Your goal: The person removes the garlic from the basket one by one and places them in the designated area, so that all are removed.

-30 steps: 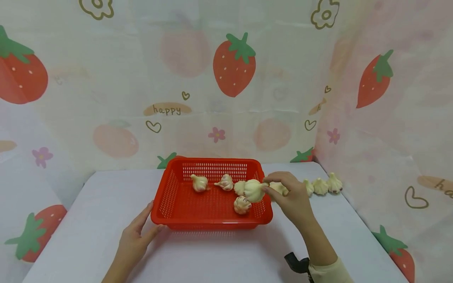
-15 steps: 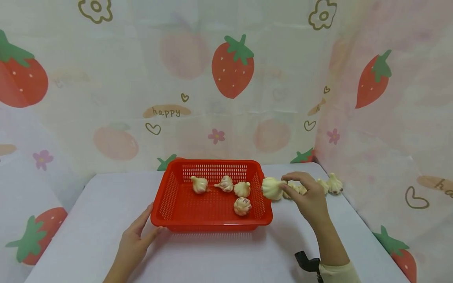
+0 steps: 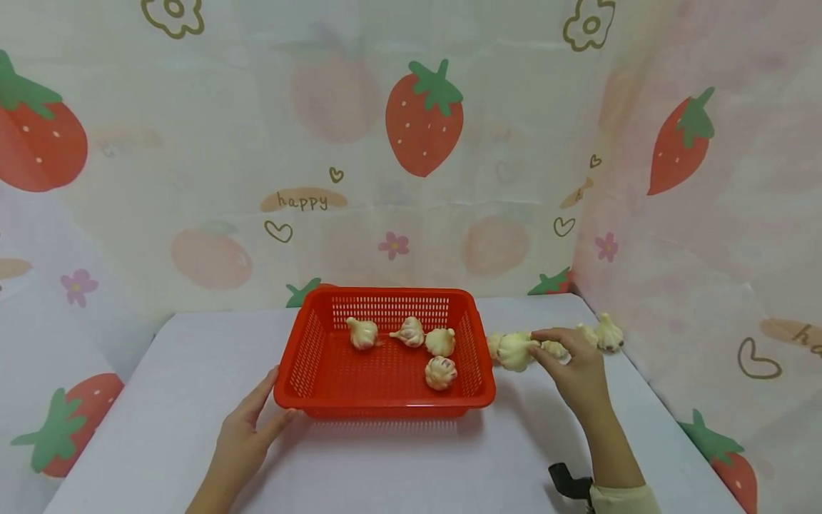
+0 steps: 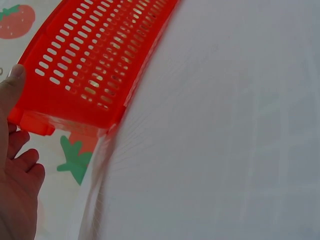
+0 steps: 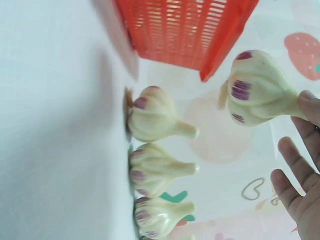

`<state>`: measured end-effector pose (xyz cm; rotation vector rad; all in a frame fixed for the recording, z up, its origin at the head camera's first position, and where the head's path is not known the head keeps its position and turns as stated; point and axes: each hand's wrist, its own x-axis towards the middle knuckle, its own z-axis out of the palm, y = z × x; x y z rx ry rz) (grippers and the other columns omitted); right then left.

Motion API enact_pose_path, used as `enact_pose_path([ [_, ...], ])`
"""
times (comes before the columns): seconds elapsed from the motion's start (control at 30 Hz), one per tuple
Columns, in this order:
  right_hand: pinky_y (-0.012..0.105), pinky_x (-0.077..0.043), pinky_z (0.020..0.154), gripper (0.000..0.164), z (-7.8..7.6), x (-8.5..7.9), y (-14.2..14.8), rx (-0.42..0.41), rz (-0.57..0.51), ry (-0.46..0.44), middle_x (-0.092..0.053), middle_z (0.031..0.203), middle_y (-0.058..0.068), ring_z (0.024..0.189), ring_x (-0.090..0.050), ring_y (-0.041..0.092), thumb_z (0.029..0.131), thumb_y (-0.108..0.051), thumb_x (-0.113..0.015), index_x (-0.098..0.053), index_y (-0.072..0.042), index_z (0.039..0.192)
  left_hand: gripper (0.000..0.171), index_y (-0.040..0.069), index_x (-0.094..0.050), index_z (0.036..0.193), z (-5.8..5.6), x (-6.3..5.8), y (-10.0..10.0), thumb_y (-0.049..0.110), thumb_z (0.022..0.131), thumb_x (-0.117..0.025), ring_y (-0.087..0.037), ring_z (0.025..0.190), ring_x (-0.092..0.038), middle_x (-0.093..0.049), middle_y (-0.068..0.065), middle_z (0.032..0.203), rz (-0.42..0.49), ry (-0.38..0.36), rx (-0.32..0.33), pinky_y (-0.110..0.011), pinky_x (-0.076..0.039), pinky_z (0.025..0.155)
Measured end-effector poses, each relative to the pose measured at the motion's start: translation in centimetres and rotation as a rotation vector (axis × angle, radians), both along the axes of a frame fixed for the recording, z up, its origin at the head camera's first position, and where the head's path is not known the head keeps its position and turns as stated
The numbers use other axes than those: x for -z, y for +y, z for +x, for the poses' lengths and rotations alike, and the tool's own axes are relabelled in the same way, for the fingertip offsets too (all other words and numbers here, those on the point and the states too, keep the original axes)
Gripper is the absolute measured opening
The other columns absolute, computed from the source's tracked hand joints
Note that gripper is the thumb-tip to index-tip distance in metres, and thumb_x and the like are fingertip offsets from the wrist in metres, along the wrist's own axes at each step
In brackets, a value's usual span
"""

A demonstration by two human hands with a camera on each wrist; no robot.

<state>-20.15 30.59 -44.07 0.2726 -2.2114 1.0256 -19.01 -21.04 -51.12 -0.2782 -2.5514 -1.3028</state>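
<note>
My right hand (image 3: 581,371) pinches a garlic bulb (image 3: 515,351) by its stem between thumb and forefinger, just right of the red plastic basket (image 3: 385,408). In the right wrist view the held bulb (image 5: 257,92) shows purple streaks and hangs apart from a row of bulbs on the table, the other fingers (image 5: 295,165) spread loosely. My left hand (image 3: 239,437) grips the basket's front left corner. Its thumb (image 4: 14,82) lies on the basket wall in the left wrist view. Several garlic bulbs lie inside the basket, among them one front right (image 3: 440,373) and one back left (image 3: 362,333).
More garlic stands in a row along the right of the white table (image 3: 398,471), partly hidden by the right hand; the bulb at the far right (image 3: 609,334) sits near the table's right edge. A strawberry-print cloth (image 3: 347,164) hangs behind. A black device (image 3: 568,482) is at my right wrist.
My right hand has carried the pinched garlic bulb rightward, from over the basket's right side to beyond its rim, in front of the row. The left hand and the basket stay in place.
</note>
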Motion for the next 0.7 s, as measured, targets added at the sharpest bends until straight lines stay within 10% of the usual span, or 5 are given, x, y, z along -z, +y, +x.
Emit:
enact_pose_path([
  [0.33,0.017,-0.048,0.091,0.026,-1.1,3.3,0.9,0.032,0.028,-0.087,-0.076,0.102,0.005,0.1,-0.063,0.006,0.08,-0.008,-0.087,-0.079,-0.009,0.105,0.079,0.026,-0.038,0.16,-0.1,0.1,-0.1,0.037,0.092,-0.077,-0.007,0.147,-0.038,-0.044,-0.003,0.16,-0.005,0.019,-0.004,0.003,-0.025,0.102],
  [0.7,0.02,-0.046,0.089,0.028,-1.5,5.7,1.3,0.056,0.086,-0.156,-0.076,0.099,0.0,0.102,-0.064,0.016,0.08,-0.011,-0.088,-0.079,-0.013,0.107,0.08,0.023,-0.037,0.16,-0.2,0.4,-0.2,0.037,0.092,-0.077,-0.014,0.148,-0.039,-0.043,-0.004,0.161,-0.012,0.016,-0.003,0.002,-0.025,0.103],
])
